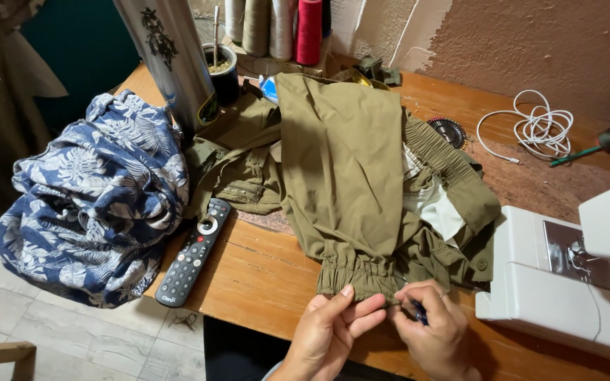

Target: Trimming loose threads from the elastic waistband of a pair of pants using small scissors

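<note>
At the near edge of the wooden counter (262,275), both hands work on the elastic cuff (354,271) of a pair of olive-green trousers (340,162), which lie spread across the middle of the counter with the cuff end toward the person. The left hand (333,331) has its grip pressed on the cuff hem, thumb on top and fingers curled below, pinching the cloth. The right hand (435,331) has its grip closed around a small dark blue tool (418,312), maybe a seam ripper, though it is too much hidden to say, and its tip touches the hem just beside the left fingers. The trousers look like light, thin woven cloth, soft and limp, so they will fold and slide easily and will not keep a shape; I judge the gathered cuff is the firmest place to hold, because the elastic makes it thicker. It should be held close to the working point and kept a little stretched. To the left lie a black remote control (193,252) and a bundle of blue floral fabric (97,204) hanging over the counter edge. On the right stands a white sewing machine (566,282), and a coiled white cable (534,130) lies behind it. Thread cones (277,25) stand at the back near the wall.
</note>
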